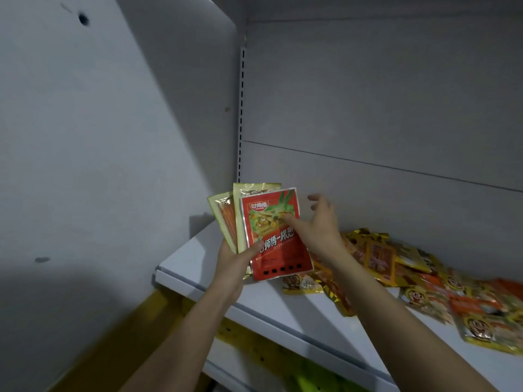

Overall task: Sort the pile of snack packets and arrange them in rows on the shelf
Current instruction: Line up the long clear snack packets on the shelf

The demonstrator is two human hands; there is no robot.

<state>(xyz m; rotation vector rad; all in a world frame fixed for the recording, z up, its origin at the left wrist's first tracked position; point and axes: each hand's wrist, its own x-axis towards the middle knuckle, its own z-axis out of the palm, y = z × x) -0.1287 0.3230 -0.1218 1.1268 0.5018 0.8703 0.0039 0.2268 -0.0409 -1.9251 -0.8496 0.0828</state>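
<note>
The left hand (230, 264) grips a fan of packets (266, 230) above the shelf (198, 267) near its left end; the right hand (319, 222), fingers loosely spread, thumb touching the red front one. A nudge could slide it out onto the pile (424, 281) at right.

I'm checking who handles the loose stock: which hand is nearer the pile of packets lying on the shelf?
Right. The right hand hangs open just above the pile's left end; the left hand grips a fan of packets further left, away from it.
</note>
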